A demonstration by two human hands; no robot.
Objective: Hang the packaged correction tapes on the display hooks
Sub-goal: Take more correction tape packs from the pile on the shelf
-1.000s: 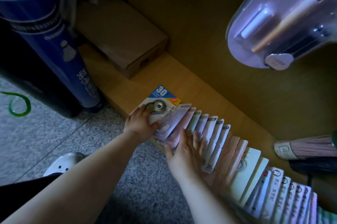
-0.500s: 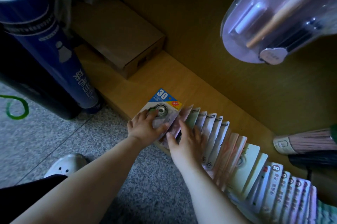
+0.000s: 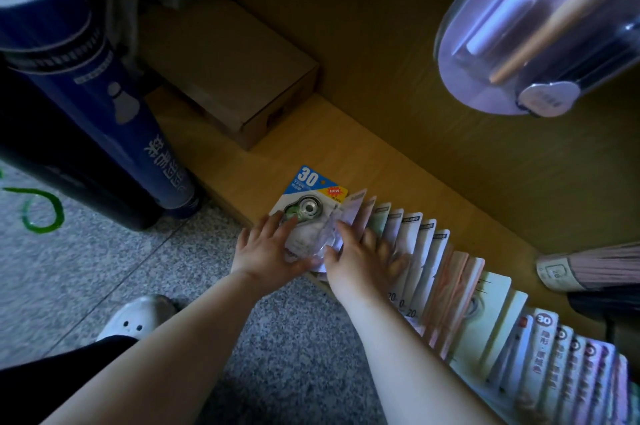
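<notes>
On the wooden ledge, all places told from it:
Ledge (image 3: 349, 154): runs from upper left to lower right under a brown back wall; bare wood lies open between the box and the packs, and behind the row up to the wall.
Floor (image 3: 104, 262): grey speckled stone below the ledge's front edge, with a green painted curl at far left.
Blue tube (image 3: 104, 85): stands on the floor off the ledge's left end; white shuttlecock picture and white characters, too blurred to read.
Cardboard box (image 3: 225, 78): closed, lying on the ledge's left part.
Row of packs (image 3: 467, 286): correction tape cards overlapping like fallen dominoes along the front edge; "20" and "30" are legible on several.
Front pack (image 3: 308, 203): at the row's left end, face up; a blue corner reads "30", a red burst reads "NEW".
Left hand (image 3: 266, 251): fingers spread, resting flat on the front pack's lower part.
Right hand (image 3: 360, 258): fingers apart, pressed on the next packs, thumb under a clear blister.
</notes>
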